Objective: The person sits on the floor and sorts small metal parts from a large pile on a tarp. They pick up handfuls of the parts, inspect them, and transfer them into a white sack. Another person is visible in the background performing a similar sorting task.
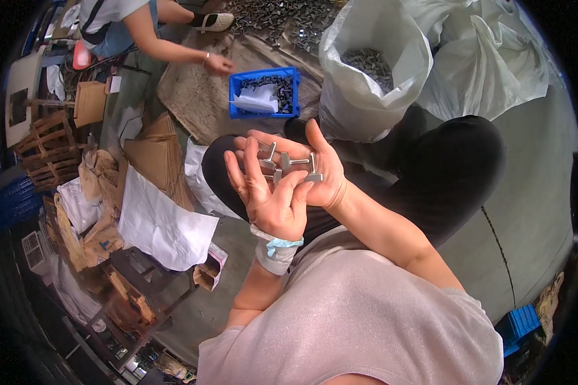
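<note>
My right hand (327, 173) is turned palm up and cradles several T-shaped metal pieces (295, 162), silver-grey with short stems and flat heads. Over that palm leans my left hand (273, 199), its wrist wrapped in a whitish band with a light blue patch. Its thumb and forefinger close at the head of one T-shaped piece (313, 178), while its other fingers stretch up along the fingers of the right hand. Both hands are held above my lap, and the left fingers partly hide the pieces.
Beyond my knees stands a blue bin (263, 115) of dark metal pieces and white paper. A white sack (353, 109) holds more pieces; loose ones (276, 22) cover the ground sheet. A co-worker's hand (218, 64) reaches beside the bin. Flattened cardboard (151, 157) lies left.
</note>
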Demonstrator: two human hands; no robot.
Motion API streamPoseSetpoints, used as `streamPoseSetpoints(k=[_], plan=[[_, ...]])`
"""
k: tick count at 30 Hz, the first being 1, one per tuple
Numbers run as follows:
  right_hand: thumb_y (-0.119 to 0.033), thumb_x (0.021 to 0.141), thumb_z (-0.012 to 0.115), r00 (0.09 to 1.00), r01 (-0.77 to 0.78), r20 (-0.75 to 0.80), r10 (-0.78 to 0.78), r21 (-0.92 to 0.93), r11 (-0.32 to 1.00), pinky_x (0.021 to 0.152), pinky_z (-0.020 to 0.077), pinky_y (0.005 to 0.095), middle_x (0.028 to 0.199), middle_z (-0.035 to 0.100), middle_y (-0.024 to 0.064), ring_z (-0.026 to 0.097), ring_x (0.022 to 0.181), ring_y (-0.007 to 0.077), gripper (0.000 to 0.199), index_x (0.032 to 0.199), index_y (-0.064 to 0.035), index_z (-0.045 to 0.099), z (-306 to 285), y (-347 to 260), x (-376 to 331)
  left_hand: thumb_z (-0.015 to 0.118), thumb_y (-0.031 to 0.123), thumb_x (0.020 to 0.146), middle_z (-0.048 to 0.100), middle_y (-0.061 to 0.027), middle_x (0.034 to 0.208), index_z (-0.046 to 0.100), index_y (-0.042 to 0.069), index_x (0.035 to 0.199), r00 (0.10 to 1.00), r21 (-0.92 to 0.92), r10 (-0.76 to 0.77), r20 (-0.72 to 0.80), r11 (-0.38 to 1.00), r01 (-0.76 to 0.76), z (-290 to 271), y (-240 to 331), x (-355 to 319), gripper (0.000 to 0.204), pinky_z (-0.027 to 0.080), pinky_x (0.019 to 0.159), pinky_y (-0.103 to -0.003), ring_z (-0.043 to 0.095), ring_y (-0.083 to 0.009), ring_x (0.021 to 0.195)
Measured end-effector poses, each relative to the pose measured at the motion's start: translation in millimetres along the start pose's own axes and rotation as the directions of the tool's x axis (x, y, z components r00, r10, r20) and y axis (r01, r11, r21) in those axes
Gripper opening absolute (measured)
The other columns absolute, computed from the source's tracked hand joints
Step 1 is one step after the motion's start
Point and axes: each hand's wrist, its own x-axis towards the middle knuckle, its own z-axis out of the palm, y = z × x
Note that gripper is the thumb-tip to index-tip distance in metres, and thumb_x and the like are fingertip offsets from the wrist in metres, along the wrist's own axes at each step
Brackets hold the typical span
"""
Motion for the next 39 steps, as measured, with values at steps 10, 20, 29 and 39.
streamPoseSetpoints(k=[10, 20, 29, 39], plan=[[-0.066, 0.088, 0.031, 0.998, 0.003, -0.067, -0.002, 0.014, 1.0, 0.111, 0.023, 0.048, 0.144, 0.033, 0.0188, 0.033, 0.131, 0.0363, 0.088, 0.141, 0.0035, 0.028, 2, -1, -1, 0.075, 0.017, 0.068, 0.039, -0.0219, 0.139, 0.071, 0.012, 0.082, 0.975, 0.049, 0.108, 0.193, 0.992, -0.12, -23, -9, 18, 0.015, 0.029, 0.105, -0.053, 0.027, -0.047, 0.132], [-0.056, 0.09, 0.039, 0.998, -0.006, 0.068, -0.009, 0.22, 0.976, 0.112, 0.0166, 0.0512, 0.151, 0.019, 0.0184, 0.018, 0.14, 0.0335, 0.081, 0.143, 0.0028, 0.021, 0, -4, 0, 0.069, 0.009, 0.077, 0.044, -0.021, 0.137, 0.069, 0.006, 0.088, 0.998, -0.007, -0.012, -0.069, 1.0, 0.012, -32, -22, 16, 0.012, 0.028, 0.106, -0.048, 0.033, -0.0418, 0.132], [-0.053, 0.089, 0.046, 0.998, -0.021, 0.066, 0.005, 0.242, 0.97, 0.111, 0.0205, 0.0513, 0.15, 0.019, 0.0194, 0.019, 0.139, 0.0336, 0.081, 0.142, 0.0031, 0.022, 1, -5, -1, 0.066, 0.012, 0.083, 0.046, -0.0209, 0.135, 0.069, 0.003, 0.092, 0.991, -0.065, -0.12, -0.055, 0.991, 0.116, -31, -27, 7, 0.013, 0.025, 0.108, -0.046, 0.034, -0.0386, 0.132], [-0.06, 0.091, 0.029, 0.997, -0.037, 0.067, 0.023, 0.216, 0.976, 0.112, 0.0187, 0.0518, 0.147, 0.024, 0.0248, 0.024, 0.137, 0.0365, 0.083, 0.141, 0.006, 0.023, 1, -6, -5, 0.065, 0.013, 0.083, 0.046, -0.0216, 0.136, 0.069, 0.002, 0.092, 0.992, -0.069, -0.113, -0.055, 0.992, 0.109, -29, -22, 7, 0.014, 0.025, 0.108, -0.046, 0.035, -0.0392, 0.131]])
